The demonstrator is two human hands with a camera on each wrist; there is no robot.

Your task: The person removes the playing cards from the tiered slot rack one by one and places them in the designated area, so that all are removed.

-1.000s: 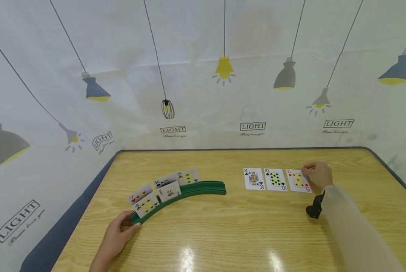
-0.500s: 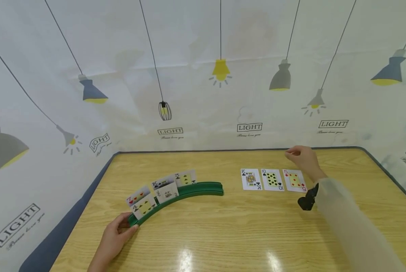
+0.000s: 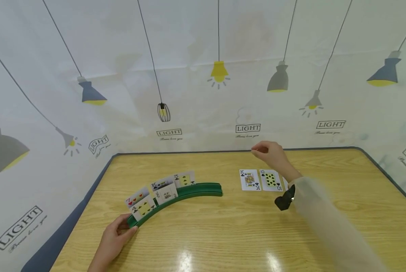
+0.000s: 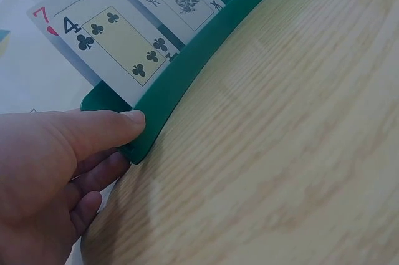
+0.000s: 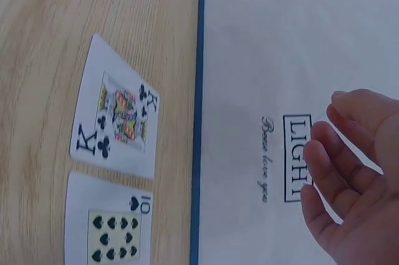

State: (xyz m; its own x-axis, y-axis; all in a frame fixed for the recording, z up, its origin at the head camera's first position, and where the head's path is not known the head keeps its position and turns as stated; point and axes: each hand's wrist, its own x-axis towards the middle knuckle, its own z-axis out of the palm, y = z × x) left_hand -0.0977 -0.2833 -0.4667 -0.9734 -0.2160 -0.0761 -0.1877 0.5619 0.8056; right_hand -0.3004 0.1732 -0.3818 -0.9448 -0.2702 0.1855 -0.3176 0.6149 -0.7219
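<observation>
In the head view my left hand (image 3: 113, 238) pinches the near left end of a curved green card holder (image 3: 206, 190). Its thumb lies on the front wall, seen in the left wrist view. Cards stand in the holder: a seven of hearts (image 3: 132, 201) behind a four of clubs (image 4: 118, 47), a black king behind a joker (image 3: 166, 193), and another black-pip card (image 3: 188, 178). My right hand (image 3: 276, 158) hovers over the far right of the table with nothing in its loosely bent fingers. Below it lie a king of clubs (image 3: 249, 180) and a ten of spades (image 3: 271, 181).
The wooden table (image 3: 206, 234) ends at a dark blue edge, against a pale wall covering (image 3: 203, 90) printed with lamps. A black wrist device (image 3: 284, 200) sits on the right wrist. The right arm mostly covers a third face-up card, the five of diamonds.
My right hand has let go of the five of diamonds, lifted away from it and swung left above the row of cards. My left hand keeps its grip on the holder.
</observation>
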